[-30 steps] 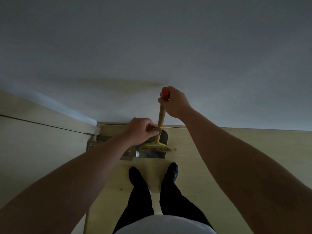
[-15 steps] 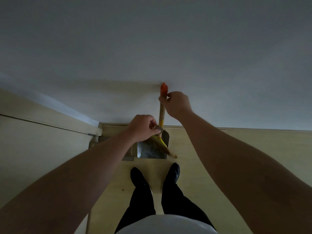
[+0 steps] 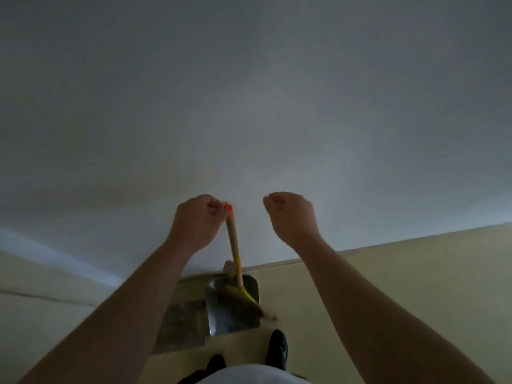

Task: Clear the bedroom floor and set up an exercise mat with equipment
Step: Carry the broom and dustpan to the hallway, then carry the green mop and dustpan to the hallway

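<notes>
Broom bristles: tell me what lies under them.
A metal dustpan lies under the bristles; their tip juts past its right edge over the floor. Anything in the pan beneath them is covered.

Single head-worn wide view, facing down-forward over left hand and right hand. Wall apparently close beyond them; light dim.

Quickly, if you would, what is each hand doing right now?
Left hand: closed, pinching the top of the broom handle.
Right hand: closed, fingers curled, holding nothing.
</notes>
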`<state>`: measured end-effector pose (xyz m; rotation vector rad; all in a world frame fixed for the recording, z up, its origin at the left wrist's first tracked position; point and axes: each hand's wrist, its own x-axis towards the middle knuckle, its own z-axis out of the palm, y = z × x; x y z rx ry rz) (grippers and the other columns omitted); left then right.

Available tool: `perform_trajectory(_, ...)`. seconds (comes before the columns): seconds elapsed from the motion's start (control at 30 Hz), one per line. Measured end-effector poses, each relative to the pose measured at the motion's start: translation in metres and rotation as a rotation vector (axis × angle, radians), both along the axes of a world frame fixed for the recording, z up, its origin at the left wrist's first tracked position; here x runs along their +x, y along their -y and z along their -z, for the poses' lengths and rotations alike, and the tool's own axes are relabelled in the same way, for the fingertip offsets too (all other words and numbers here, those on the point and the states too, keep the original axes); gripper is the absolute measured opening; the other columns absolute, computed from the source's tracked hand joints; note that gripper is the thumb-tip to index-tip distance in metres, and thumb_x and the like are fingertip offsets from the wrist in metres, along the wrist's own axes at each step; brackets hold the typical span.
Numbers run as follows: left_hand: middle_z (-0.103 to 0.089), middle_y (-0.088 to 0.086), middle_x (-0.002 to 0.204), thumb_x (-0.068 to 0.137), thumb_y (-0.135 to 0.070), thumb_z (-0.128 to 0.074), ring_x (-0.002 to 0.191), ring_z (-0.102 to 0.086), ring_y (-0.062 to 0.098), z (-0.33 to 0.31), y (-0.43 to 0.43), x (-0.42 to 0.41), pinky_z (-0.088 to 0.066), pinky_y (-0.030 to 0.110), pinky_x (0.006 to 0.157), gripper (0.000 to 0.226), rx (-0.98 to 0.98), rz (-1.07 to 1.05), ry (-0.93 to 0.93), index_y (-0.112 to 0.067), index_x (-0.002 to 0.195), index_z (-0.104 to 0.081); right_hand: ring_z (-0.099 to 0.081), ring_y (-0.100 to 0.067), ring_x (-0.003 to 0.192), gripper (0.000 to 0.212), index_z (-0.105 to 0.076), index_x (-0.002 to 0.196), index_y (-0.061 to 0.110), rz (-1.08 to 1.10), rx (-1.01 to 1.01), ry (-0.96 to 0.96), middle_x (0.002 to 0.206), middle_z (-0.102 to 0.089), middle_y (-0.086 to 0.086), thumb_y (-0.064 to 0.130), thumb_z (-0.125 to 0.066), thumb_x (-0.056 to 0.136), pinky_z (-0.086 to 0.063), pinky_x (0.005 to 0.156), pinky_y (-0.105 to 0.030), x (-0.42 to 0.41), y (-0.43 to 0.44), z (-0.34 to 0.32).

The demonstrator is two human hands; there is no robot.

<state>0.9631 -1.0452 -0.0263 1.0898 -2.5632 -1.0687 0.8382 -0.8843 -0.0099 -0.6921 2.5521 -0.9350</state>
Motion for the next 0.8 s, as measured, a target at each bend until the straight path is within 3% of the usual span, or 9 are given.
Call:
perform_trajectory(0.07, -0.065, -0.015, 0.081, 0.089, -0.029, -0.073, 0.074, -0.060, -0.002, -0.032, -0.005, -0.012, -0.037, 0.000, 0.059, 0.011, -0.009, 0.024, -0.104, -0.021, 0.096, -0.071, -0.066, -0.007, 0.079, 0.031, -0.077, 0.096, 0.019, 0.093, -0.083, -0.075, 0.088, -0.075, 0.007, 0.039, -0.054, 0.100, -0.045, 0.073, -0.018, -0.002, -0.014, -0.032)
perform_trajectory(0.17, -0.069, -0.014, 0.086, 0.088, -0.026, -0.073, 0.071, -0.058, -0.012, -0.076, -0.016, -0.026, -0.037, -0.005, 0.059, 0.009, 0.007, 0.099, -0.260, -0.022, 0.096, -0.073, -0.065, -0.003, 0.108, 0.035, -0.072, 0.123, 0.019, 0.245, -0.232, -0.151, 0.116, -0.074, 0.007, 0.040, -0.058, 0.099, -0.043, 0.092, -0.011, 0.002, -0.038, -0.076)
perform_trajectory(0.3, -0.070, -0.020, 0.084, 0.089, -0.030, -0.073, 0.076, -0.061, -0.020, -0.126, -0.038, -0.038, -0.039, -0.005, 0.069, 0.010, 0.002, 0.259, -0.452, -0.024, 0.098, -0.072, -0.058, 0.013, 0.100, 0.035, -0.068, 0.129, 0.018, 0.460, -0.427, -0.347, 0.120, -0.072, 0.007, 0.034, -0.062, 0.099, -0.037, 0.084, 0.005, 0.028, -0.084, -0.120)
perform_trajectory(0.47, -0.072, -0.016, 0.089, 0.091, -0.031, -0.071, 0.082, -0.065, -0.012, -0.165, -0.094, -0.053, -0.043, 0.000, 0.069, 0.013, 0.068, 0.350, -0.688, -0.022, 0.099, -0.072, -0.063, 0.000, 0.115, 0.043, -0.060, 0.138, 0.025, 0.613, -0.430, -0.469, 0.130, -0.066, 0.011, 0.039, -0.062, 0.098, -0.040, 0.091, -0.005, 0.059, -0.141, -0.149)
perform_trajectory(0.63, -0.073, -0.014, 0.090, 0.092, -0.029, -0.070, 0.084, -0.069, -0.004, -0.174, -0.171, -0.070, -0.050, 0.007, 0.073, 0.010, 0.188, 0.487, -0.730, -0.023, 0.101, -0.070, -0.063, -0.003, 0.118, 0.046, -0.057, 0.141, 0.023, 0.755, -0.347, -0.563, 0.133, -0.065, 0.008, 0.040, -0.059, 0.099, -0.040, 0.094, -0.007, 0.083, -0.205, -0.159)
perform_trajectory(0.8, -0.072, -0.016, 0.091, 0.093, -0.027, -0.070, 0.084, -0.066, -0.008, -0.183, -0.278, -0.093, -0.046, 0.001, 0.071, 0.012, 0.237, 0.718, -0.702, -0.022, 0.104, -0.071, -0.063, -0.006, 0.119, 0.048, -0.056, 0.142, 0.021, 0.947, -0.322, -0.603, 0.134, -0.065, 0.004, 0.040, -0.058, 0.099, -0.039, 0.094, -0.006, 0.094, -0.297, -0.157)
